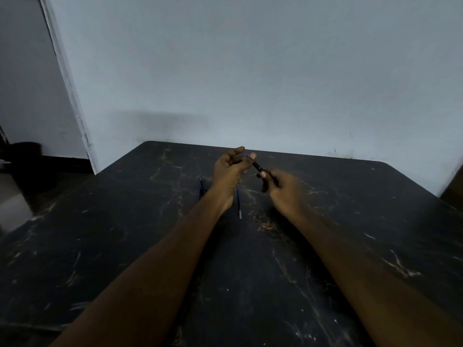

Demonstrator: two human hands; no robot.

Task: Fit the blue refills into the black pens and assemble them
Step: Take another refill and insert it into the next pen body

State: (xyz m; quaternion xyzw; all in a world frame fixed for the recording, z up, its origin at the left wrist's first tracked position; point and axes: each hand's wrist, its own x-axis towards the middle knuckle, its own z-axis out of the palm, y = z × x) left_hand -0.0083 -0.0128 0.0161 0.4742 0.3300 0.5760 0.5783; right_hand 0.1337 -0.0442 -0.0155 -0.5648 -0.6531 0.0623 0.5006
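A black pen (258, 167) is held up over the far middle of the dark marble table (125, 246), slanting from my right hand (283, 189) up toward my left hand (229, 169). A blue refill tip (246, 155) sticks out of its far end, by my left fingertips. My right hand grips the pen's lower part; my left fingers pinch near its front end. Two blue refills lie on the table: one refill (239, 204) just right of my left wrist, another refill (200, 191) to its left.
A pale wall (250, 71) rises right behind the table's far edge. A dark object (22, 151) sits on the floor at the far left, beside a white door frame (67, 83). The scene is dim.
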